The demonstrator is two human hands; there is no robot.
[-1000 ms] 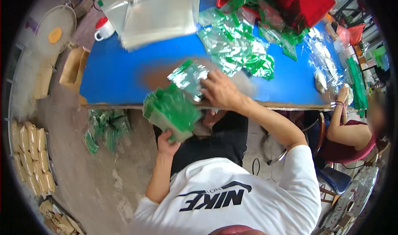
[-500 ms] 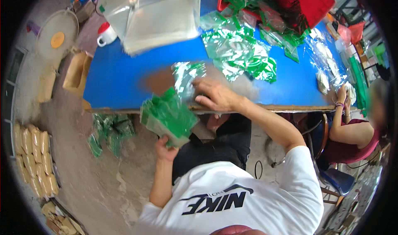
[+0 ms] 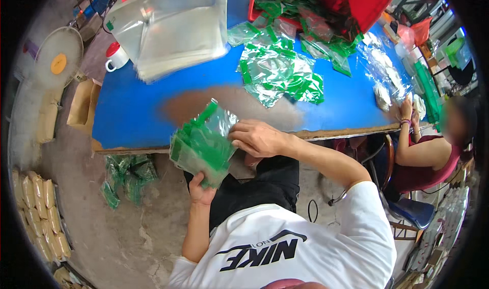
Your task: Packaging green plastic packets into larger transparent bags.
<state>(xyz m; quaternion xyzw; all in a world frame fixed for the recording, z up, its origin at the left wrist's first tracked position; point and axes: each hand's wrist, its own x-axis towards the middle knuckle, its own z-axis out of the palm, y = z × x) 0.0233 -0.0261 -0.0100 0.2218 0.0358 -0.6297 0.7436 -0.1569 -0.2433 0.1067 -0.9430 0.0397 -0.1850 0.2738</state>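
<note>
My left hand (image 3: 202, 188) grips a thick stack of green-edged clear plastic bags (image 3: 198, 149) from below, just off the near edge of the blue table (image 3: 132, 121). A single clear bag with a green strip (image 3: 216, 118) lies against the top of that stack, and my right hand (image 3: 257, 138) presses it there with its fingers curled over it. More loose bags of the same kind (image 3: 277, 75) lie spread on the table beyond, spilling from a red crate (image 3: 364, 1).
A pile of clear bags (image 3: 173, 26) and a white mug with a red lid (image 3: 116, 57) stand at the table's far left. Green bags (image 3: 125, 179) lie on the floor below. A fan (image 3: 58, 60) and a cardboard box (image 3: 81, 103) stand left. Another person (image 3: 433, 146) sits at right.
My right hand has drawn a single bag back from the table onto the stack in my left hand. The stack has stayed at the table's near edge.
</note>
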